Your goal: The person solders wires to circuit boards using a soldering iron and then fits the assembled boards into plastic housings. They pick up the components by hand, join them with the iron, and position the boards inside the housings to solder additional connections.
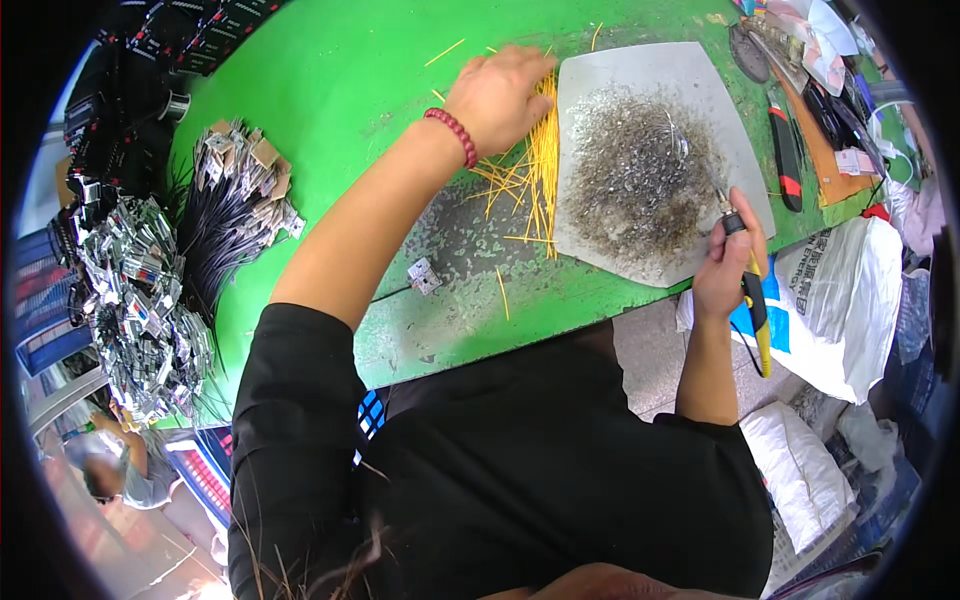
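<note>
My right hand [725, 270] grips a soldering iron [752, 290] by its yellow and black handle. The iron's metal tip points up over the right part of a grey sheet [610, 75], which bears a dark, glittering patch of solder-like crumbs [640, 170]. My left hand [500, 98], a red bead bracelet at its wrist, rests at the upper end of a bunch of thin yellow wires [543, 190]. Its fingers stretch rightward with the thumb apart; they touch the wires. Below that hand lies a small silvery connector [424, 277] with a dark lead.
On the green table [330, 90], a bundle of black-wired connectors [240, 185] and a heap of silvery metal parts [150, 310] lie left, near a wire spool [175, 107]. A red-black utility knife [785, 155] lies right. A white sack [845, 300] stands beyond the edge. Another person [130, 465] sits lower left.
</note>
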`<state>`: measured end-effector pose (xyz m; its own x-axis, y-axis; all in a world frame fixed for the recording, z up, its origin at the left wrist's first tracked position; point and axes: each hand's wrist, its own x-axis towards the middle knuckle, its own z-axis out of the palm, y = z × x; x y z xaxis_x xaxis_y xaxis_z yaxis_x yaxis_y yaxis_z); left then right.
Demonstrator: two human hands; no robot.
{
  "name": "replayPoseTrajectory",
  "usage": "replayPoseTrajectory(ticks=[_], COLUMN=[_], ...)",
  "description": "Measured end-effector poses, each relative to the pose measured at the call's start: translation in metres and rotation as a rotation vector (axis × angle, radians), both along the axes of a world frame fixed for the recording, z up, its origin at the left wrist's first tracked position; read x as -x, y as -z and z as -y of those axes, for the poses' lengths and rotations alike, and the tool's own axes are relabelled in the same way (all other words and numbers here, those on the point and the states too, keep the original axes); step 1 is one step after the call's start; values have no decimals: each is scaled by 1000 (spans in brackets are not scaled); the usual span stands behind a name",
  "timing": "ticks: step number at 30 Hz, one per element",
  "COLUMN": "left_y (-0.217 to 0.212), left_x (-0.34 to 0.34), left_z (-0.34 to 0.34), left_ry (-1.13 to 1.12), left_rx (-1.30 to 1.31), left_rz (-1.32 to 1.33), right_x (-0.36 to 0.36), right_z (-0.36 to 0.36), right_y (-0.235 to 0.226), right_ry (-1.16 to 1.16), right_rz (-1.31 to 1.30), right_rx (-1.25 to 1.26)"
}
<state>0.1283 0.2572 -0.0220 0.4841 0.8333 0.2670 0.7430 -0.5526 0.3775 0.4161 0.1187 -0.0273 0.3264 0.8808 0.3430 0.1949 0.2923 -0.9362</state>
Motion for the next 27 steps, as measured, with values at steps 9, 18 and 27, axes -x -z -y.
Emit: replayPoseTrajectory(ticks=[9, 18, 27], left_y=[-42, -46, -33], left_x=[61, 69, 55], left_z=[76, 98, 90], left_ry=[84, 71, 63], left_rx=[88, 2, -59], left_rz=[-201, -28, 87], right_x=[-2, -8, -7], right_z=[2, -1, 0], right_y=[8, 15, 11], right_ry=[-18, -17, -73], right_rz=[49, 7, -157], right_rx=[-36, -17, -137])
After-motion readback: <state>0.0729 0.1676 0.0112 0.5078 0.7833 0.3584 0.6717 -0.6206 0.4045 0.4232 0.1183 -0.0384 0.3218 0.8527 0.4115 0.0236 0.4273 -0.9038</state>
